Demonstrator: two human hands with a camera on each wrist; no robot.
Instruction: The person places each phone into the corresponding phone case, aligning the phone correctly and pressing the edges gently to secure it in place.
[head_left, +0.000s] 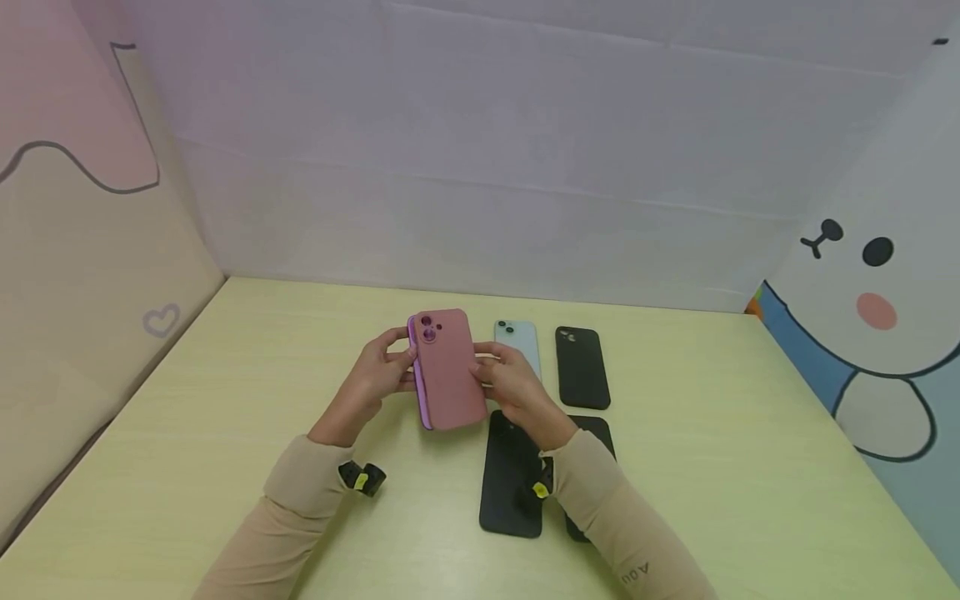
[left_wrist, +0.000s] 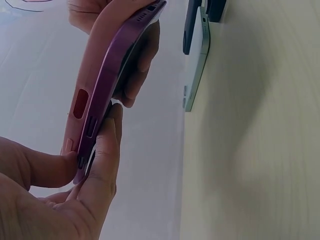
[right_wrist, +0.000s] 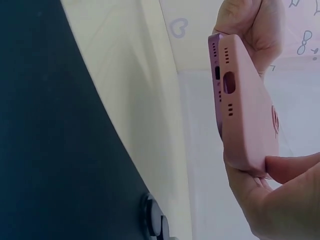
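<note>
Between both hands, raised over the table, is a pink phone case (head_left: 450, 375) with a purple phone (head_left: 422, 392) partly inside it. The phone's left edge sticks out of the case, while the right side sits within it. At that left edge my left hand (head_left: 381, 367) pinches the two, thumb on the case side and fingers beneath, as the left wrist view shows. My right hand (head_left: 517, 387) grips the opposite edge, its thumb on the case's back. In the right wrist view the case's bottom end (right_wrist: 232, 100) shows its port cutout beside the phone's port.
A pale blue phone (head_left: 521, 340) lies behind my right hand, with a black phone case (head_left: 582, 371) to its right. Nearer to me lie a black phone (head_left: 506, 492) and another black item (head_left: 596, 429), partly under my right forearm. A white wall (head_left: 480, 208) stands behind the table.
</note>
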